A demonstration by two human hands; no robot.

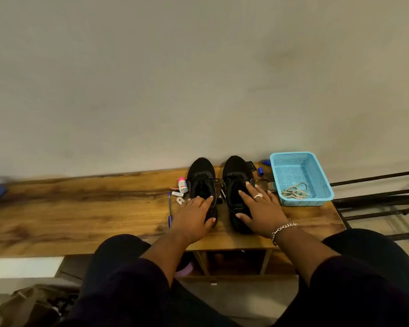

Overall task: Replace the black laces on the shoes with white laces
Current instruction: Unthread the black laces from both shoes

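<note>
Colour inventory:

- Pair of black fabric lace-up shoes, left shoe (202,182) and right shoe (237,182): black throughout, laces included.
- Long wooden table (80,208): warm orange-brown with darker streaked grain.
- Rectangular plastic mesh basket (300,178): light blue, perforated grid pattern; pale grey-beige bands (294,191) inside.
- Small bottle (182,185): white body, pink cap.
- Pen (169,208): blue.
- Small caps (260,170): blue.
- Wall (198,79): plain off-white.
- Bracelet (282,230): silver-toned chain.

Matt black shoes (202,182), probably knit cloth, grained wooden table (80,208), perforated blue plastic basket (300,175)
</note>
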